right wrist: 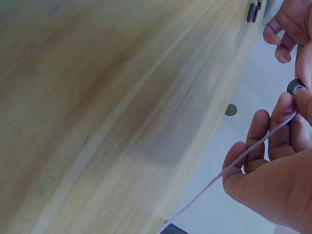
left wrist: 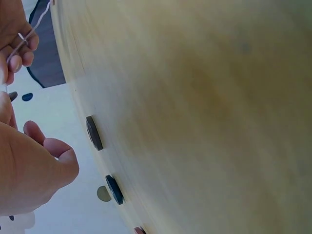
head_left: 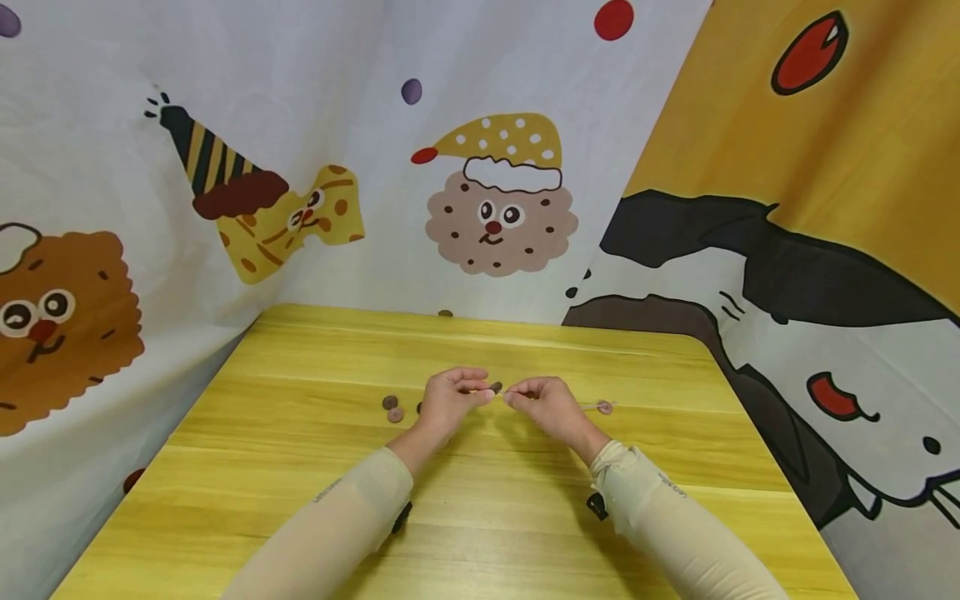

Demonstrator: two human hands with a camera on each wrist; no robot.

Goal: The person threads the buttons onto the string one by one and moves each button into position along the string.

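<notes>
In the head view my left hand pinches a small dark round button between thumb and fingertips. My right hand faces it just to the right, thumb and index finger pinching a thin pale cord close to that button. In the right wrist view the cord runs from the fingertips across the right hand's fingers and down toward the table edge. Its far end reaches a pinkish button lying on the table right of the right hand. Fingertips partly cover the held button.
Left of the left hand, a dark button and a pinkish button lie on the wooden table. Another dark button sits closer to that hand. A printed cloth hangs behind the table's far edge.
</notes>
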